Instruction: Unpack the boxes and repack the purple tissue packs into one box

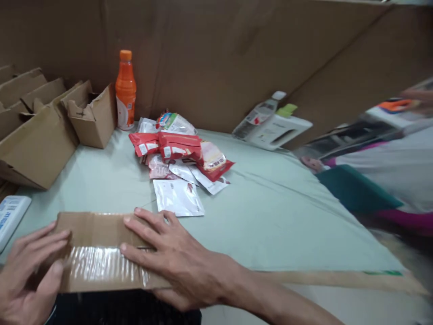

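Observation:
A small flat cardboard box (98, 230) lies at the near edge of the table, with shiny clear tape across its side facing me. My right hand (179, 257) is closed over the box's right end, fingers spread across the cardboard and thumb low at the near edge. At the left end, my left hand (34, 271) holds the box with its fingers and thumb; part of its grip is hidden. Just beyond the box lies a white sachet (177, 197). Behind that is a pile of red packets (181, 145) and other white sachets.
Open cardboard boxes (40, 144) stand at the left, beside an orange bottle (126, 95). A white container (16, 216) lies at the left edge. A clear bottle (259, 115) and white jug (279, 131) lean at the back. Another person's blurred sleeve (375, 167) shows at right.

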`<state>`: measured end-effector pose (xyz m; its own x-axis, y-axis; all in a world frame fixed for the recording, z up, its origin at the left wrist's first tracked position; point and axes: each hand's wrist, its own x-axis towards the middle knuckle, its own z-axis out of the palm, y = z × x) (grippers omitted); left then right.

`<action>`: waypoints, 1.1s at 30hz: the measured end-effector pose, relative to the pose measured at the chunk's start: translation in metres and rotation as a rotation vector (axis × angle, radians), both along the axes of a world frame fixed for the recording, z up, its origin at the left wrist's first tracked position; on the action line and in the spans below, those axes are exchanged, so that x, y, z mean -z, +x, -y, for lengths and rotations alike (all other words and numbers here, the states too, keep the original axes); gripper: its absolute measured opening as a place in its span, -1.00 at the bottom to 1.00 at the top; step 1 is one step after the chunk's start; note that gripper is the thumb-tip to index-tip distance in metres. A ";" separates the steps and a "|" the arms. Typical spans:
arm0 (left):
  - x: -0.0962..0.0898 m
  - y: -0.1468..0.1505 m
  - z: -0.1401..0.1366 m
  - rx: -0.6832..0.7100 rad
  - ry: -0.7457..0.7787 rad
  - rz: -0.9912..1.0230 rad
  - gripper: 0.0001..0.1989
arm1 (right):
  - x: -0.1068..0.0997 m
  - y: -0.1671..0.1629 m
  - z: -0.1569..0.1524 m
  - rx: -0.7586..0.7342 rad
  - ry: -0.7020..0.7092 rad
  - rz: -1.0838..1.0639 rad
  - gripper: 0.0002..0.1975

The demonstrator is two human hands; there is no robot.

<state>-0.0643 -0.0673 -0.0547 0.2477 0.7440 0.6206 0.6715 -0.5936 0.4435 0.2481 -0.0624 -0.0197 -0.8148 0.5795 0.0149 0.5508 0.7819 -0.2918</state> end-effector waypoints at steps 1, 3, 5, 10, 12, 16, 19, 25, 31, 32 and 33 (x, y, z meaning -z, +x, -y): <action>0.002 0.000 0.006 0.043 -0.015 -0.034 -0.66 | 0.000 0.008 0.007 0.001 -0.017 -0.004 -0.13; 0.005 0.013 0.014 0.111 -0.057 -0.038 -0.64 | 0.001 0.031 0.024 0.046 -0.020 -0.018 -0.15; 0.007 0.040 0.016 0.192 -0.103 0.001 -0.66 | 0.002 0.059 0.047 0.137 0.022 -0.033 -0.21; 0.003 0.128 0.001 0.600 -0.154 -0.062 -0.49 | 0.010 0.135 0.128 0.474 0.263 -0.028 -0.30; 0.005 0.155 -0.009 0.704 -0.132 -0.109 -0.44 | 0.020 0.171 0.158 0.661 0.363 -0.005 -0.31; 0.028 0.185 -0.038 0.652 -0.099 -0.198 -0.55 | 0.048 0.262 0.176 1.034 0.485 -0.051 -0.45; 0.054 0.183 -0.064 0.459 -0.036 -0.242 -0.62 | 0.065 0.337 0.140 1.383 0.433 -0.198 -0.63; 0.102 0.146 -0.091 0.209 0.015 -0.293 -0.64 | 0.066 0.443 0.012 1.643 0.433 -0.261 -0.57; 0.124 0.125 -0.087 0.155 0.002 -0.348 -0.62 | 0.064 0.487 -0.066 1.701 0.450 -0.314 -0.43; 0.125 0.125 -0.087 0.157 -0.003 -0.357 -0.62 | 0.065 0.490 -0.071 1.692 0.464 -0.323 -0.40; 0.124 0.125 -0.088 0.159 -0.007 -0.366 -0.62 | 0.065 0.492 -0.074 1.671 0.490 -0.339 -0.37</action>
